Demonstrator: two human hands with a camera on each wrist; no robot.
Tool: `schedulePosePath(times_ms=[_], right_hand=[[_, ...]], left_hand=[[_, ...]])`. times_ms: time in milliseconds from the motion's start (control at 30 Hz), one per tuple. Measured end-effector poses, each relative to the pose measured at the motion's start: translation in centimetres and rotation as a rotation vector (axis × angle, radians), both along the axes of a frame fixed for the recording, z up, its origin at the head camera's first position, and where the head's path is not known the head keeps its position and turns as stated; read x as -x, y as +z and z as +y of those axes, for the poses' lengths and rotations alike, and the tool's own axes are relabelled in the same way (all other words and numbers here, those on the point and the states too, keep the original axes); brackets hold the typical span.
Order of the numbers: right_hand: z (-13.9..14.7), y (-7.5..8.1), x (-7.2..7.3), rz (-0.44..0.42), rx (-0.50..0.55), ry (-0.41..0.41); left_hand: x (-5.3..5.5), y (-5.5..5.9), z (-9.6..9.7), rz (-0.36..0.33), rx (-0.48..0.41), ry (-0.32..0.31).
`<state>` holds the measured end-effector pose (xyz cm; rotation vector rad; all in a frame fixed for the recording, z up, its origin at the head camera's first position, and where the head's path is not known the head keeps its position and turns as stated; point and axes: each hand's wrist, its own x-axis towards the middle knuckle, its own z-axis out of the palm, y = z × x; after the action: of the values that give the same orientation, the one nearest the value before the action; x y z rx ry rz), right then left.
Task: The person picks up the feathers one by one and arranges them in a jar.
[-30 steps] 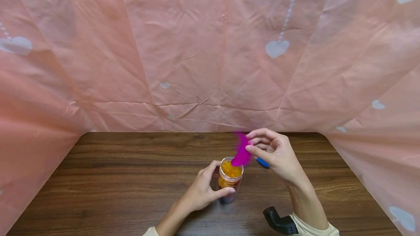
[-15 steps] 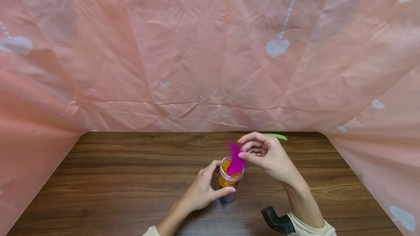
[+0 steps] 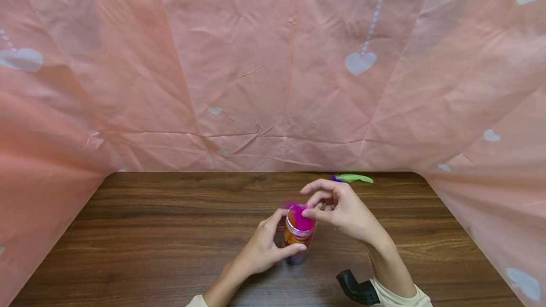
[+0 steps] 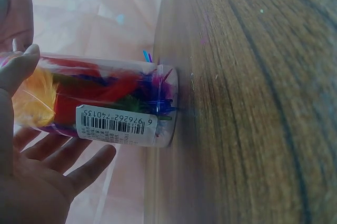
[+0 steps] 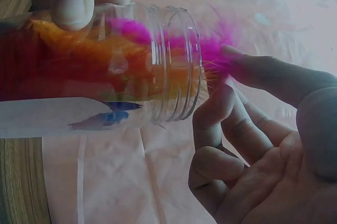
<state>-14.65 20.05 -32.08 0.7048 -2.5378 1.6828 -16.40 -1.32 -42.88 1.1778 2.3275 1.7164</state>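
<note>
A clear plastic jar stands upright on the wooden table, its threaded mouth uncovered. My left hand grips it from the left, thumb in front and fingers round the far side. Orange feathers fill the upper part; the left wrist view shows red feathers and blue ones lower down, behind a barcode label. At the mouth, my right hand pinches a magenta feather between thumb and a finger. Part of this feather lies inside the jar, and its fluffy end sticks out over the rim.
Near the table's back edge lie a light green feather and a purple feather, the latter partly behind my right hand. A black elbow-shaped piece sits at my right sleeve. Behind the table hangs a pink sheet with hearts.
My right hand has moved left and down, bringing the magenta feather from above the rim into the jar's mouth. The feathers at the back have come into sight. My left hand stays put.
</note>
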Motion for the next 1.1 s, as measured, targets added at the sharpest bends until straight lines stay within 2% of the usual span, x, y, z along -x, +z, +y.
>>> schedulePosePath(times_ms=[167, 500, 733, 900, 1100], right_hand=[[0.1, 0.1, -0.1, -0.014, -0.054, 0.023], [-0.2, 0.1, -0.2, 0.073, -0.228, 0.046], [0.1, 0.3, -0.5, 0.095, -0.218, 0.041], [1.0, 0.6, -0.6, 0.115, -0.187, -0.016], [3.1, 1.3, -0.9, 0.102, -0.156, -0.156]], left_hand=[[-0.1, 0.0, 0.0, 0.006, 0.001, -0.012], [-0.1, 0.0, 0.0, 0.015, 0.023, 0.013], [0.0, -0.1, 0.0, 0.025, 0.025, 0.019], [-0.1, 0.0, 0.0, 0.021, 0.032, 0.036], [-0.1, 0.0, 0.0, 0.018, 0.037, 0.05]])
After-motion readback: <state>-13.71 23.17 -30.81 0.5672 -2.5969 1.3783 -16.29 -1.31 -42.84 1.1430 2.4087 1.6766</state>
